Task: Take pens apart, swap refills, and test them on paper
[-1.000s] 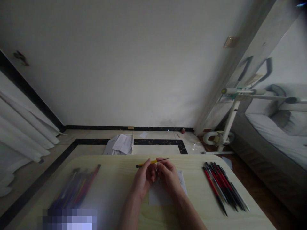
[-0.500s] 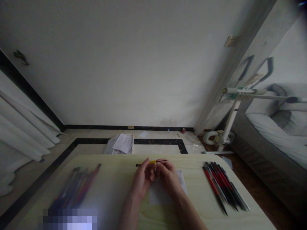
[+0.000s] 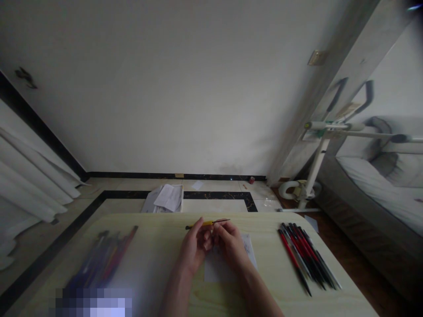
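Observation:
My left hand (image 3: 193,246) and my right hand (image 3: 231,244) meet over the middle of a pale wooden table (image 3: 158,246). Together they pinch a thin yellow pen (image 3: 206,223) with a black tip at its left end and a dark thin end at its right. The pen lies level, just above the fingertips. Under my right hand lies a white sheet of paper (image 3: 221,266). Both hands have their fingers closed round the pen.
A row of red and black pens (image 3: 307,257) lies on the right of the table. A blurred heap of coloured pens (image 3: 102,259) lies on the left. Papers (image 3: 167,198) lie on the floor beyond. A white stand (image 3: 313,167) and a bed (image 3: 380,189) are at the right.
The pen and both hands stay in nearly the same place; the pen has tipped slightly closer to level. The view has shifted a little.

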Demonstrator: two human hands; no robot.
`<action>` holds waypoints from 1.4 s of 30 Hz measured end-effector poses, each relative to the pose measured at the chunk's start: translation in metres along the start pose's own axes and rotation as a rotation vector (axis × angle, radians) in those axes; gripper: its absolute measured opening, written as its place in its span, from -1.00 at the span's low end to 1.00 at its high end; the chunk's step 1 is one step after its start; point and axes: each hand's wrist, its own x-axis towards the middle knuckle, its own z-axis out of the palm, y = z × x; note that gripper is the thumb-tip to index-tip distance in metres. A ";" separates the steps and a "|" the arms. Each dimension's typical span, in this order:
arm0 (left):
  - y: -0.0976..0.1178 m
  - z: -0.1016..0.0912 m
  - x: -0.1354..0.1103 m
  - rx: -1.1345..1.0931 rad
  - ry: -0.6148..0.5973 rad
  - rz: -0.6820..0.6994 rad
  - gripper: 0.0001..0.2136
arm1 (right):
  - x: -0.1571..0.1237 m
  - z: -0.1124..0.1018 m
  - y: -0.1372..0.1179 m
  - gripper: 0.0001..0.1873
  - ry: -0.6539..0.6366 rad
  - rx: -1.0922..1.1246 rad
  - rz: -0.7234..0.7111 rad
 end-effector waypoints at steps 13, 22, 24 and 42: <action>0.000 -0.005 0.000 0.033 0.010 -0.001 -0.68 | 0.000 0.001 0.001 -0.84 -0.021 0.031 -0.006; -0.001 -0.007 0.002 0.043 -0.010 -0.012 -0.68 | 0.000 -0.002 0.004 -0.83 -0.017 0.017 0.017; -0.001 -0.008 0.002 0.049 -0.011 -0.014 -0.68 | 0.000 -0.002 0.004 -0.84 -0.025 0.024 0.017; 0.000 -0.003 -0.002 0.097 -0.026 -0.015 -0.67 | 0.001 -0.004 0.005 -0.80 -0.004 -0.014 0.014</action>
